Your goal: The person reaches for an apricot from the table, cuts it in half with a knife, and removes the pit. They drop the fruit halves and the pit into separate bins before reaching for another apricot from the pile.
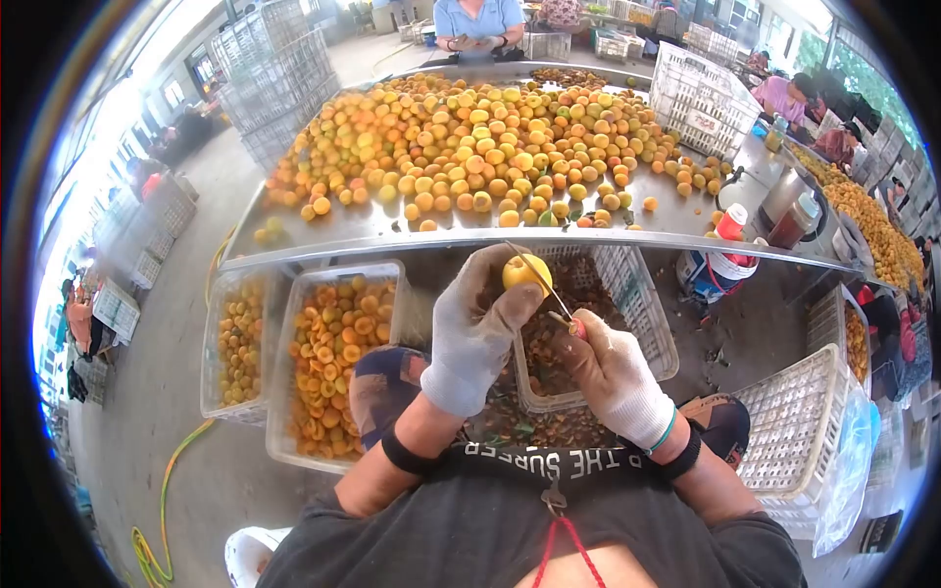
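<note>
A yellow apricot [526, 273] is pinched between the gloved fingers of my left hand [480, 318]. My right hand [613, 372], also gloved, is closed on the red handle of a small knife [549, 284], whose thin blade lies against the apricot. Both hands are above a white crate [652, 304] with dark pits and scraps in it. Beyond them, a heap of orange apricots [480, 137] covers much of the metal table [392, 238].
At the left stand crates of whole apricots [211, 382] and opened apricots [279, 431]. An empty crate [789, 421] leans at the right. A white bucket [701, 274] sits beyond it. Across the table is a person in blue [478, 22]. A hose [169, 470] crosses the floor.
</note>
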Demonstrator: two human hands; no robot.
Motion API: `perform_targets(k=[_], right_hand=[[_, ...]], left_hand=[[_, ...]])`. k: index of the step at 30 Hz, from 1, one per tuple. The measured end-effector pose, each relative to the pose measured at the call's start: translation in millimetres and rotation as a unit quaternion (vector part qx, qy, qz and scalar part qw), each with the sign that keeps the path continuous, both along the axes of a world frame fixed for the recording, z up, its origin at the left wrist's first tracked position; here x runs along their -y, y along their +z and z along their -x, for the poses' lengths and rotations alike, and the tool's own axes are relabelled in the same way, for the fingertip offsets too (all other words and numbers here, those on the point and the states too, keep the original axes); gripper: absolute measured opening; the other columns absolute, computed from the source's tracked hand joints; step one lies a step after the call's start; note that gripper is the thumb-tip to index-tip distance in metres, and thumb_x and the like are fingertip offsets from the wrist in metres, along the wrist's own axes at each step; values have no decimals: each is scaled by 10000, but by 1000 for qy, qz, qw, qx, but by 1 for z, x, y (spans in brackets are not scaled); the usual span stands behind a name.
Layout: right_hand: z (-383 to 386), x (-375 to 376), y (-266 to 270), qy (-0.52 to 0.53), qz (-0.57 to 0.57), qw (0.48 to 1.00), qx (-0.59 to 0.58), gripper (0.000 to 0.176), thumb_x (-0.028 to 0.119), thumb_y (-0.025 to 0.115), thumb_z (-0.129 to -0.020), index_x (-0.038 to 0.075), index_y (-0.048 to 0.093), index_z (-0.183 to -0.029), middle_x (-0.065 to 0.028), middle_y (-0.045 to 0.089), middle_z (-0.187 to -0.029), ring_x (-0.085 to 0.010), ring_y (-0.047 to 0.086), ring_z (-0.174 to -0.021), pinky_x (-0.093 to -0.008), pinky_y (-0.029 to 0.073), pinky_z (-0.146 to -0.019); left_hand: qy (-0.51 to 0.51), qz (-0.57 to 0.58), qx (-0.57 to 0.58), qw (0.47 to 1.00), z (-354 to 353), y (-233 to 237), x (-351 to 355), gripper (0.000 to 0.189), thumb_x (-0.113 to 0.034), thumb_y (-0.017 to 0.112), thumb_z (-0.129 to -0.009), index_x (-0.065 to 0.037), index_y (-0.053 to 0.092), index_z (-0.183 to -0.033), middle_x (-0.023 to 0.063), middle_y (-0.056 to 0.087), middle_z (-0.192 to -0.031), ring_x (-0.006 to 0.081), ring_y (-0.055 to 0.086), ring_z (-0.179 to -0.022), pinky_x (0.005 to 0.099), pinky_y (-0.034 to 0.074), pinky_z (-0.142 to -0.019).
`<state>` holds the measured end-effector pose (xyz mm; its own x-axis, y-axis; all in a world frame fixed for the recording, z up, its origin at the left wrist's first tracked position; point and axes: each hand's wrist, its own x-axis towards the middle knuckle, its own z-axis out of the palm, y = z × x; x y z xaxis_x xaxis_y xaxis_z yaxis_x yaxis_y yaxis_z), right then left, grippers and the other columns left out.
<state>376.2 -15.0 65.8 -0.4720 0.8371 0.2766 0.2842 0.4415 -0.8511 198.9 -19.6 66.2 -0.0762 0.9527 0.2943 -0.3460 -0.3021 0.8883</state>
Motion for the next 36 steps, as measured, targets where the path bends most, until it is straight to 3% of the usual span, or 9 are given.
perform_targets(k=[2, 6, 11, 14, 21, 27, 28, 32, 36], right_hand=[[0, -2, -6, 5, 9, 1000, 3, 166, 175, 548, -1005, 17, 520, -967, -192, 578, -697, -379, 603, -627, -387, 465, -561], [4, -2, -10, 14, 12, 1000, 8, 110, 123, 536, -990, 15, 519, -976, -213, 593, -706, -411, 620, -677, -425, 469, -564], [13, -8, -28, -23, -23, 998, 51, 105, 98, 549, -966, 2, 511, -980, -239, 594, -690, -421, 623, -668, -470, 456, -546], [18, -9, -36, -50, -56, 996, 56, 113, 97, 554, -959, -4, 511, -984, -240, 598, -684, -424, 622, -655, -482, 457, -538], [27, -16, -36, -107, -65, 984, 128, 111, 82, 537, -960, -9, 506, -1016, -251, 602, -748, -450, 616, -729, -456, 469, -584], [27, -23, -40, -85, -5, 993, 85, 102, 97, 501, -995, -4, 492, -983, -236, 583, -711, -440, 605, -676, -419, 457, -548], [27, -22, -37, -74, -19, 996, 51, 133, 132, 509, -991, 10, 500, -939, -221, 596, -672, -414, 622, -643, -479, 464, -539], [22, -22, -34, -60, -7, 997, 41, 132, 127, 530, -986, -2, 532, -956, -215, 608, -697, -391, 626, -631, -443, 462, -533], [9, -16, -1, -65, 119, 975, -175, 197, 192, 628, -974, -4, 632, -952, -27, 581, -663, -108, 553, -560, -285, 422, -520]], left_hand=[[27, -27, -73, 997, 3, -4, -3, 312, -123, 667, -949, 17, 556, -1204, 21, 615, -1037, 68, 559, -956, 228, 474, -848], [5, 12, -6, 1000, 0, -4, 1, 293, -126, 652, -958, 9, 562, -1201, 28, 621, -1044, 80, 580, -943, 227, 485, -830], [-64, 73, 107, 989, -4, -20, -9, 511, -489, 513, -997, -9, 584, -1156, 91, 637, -995, 160, 608, -872, 300, 493, -814], [-104, 114, 148, 977, -7, -28, -12, 587, -559, 463, -992, -5, 580, -1150, 117, 646, -1024, 184, 618, -916, 323, 498, -855], [-92, 216, 252, 939, -18, -32, -19, 605, -568, 398, -1012, -9, 603, -1120, 110, 659, -1032, 174, 622, -942, 341, 505, -908], [-61, 171, 162, 970, -9, -37, -27, 519, -509, 410, -1033, -43, 639, -1054, 66, 656, -978, 134, 606, -884, 292, 493, -810], [-44, 151, 131, 979, -8, -34, -26, 489, -488, 422, -1035, -50, 639, -1045, 58, 653, -966, 130, 601, -873, 286, 484, -794], [-31, 125, 83, 988, -4, -29, -24, 421, -444, 460, -1034, -59, 629, -1043, 52, 649, -941, 131, 596, -864, 281, 470, -784], [-43, 99, 87, 990, 4, -35, -24, 418, -439, 477, -1028, -47, 616, -1066, 54, 650, -941, 139, 599, -865, 281, 466, -783]])
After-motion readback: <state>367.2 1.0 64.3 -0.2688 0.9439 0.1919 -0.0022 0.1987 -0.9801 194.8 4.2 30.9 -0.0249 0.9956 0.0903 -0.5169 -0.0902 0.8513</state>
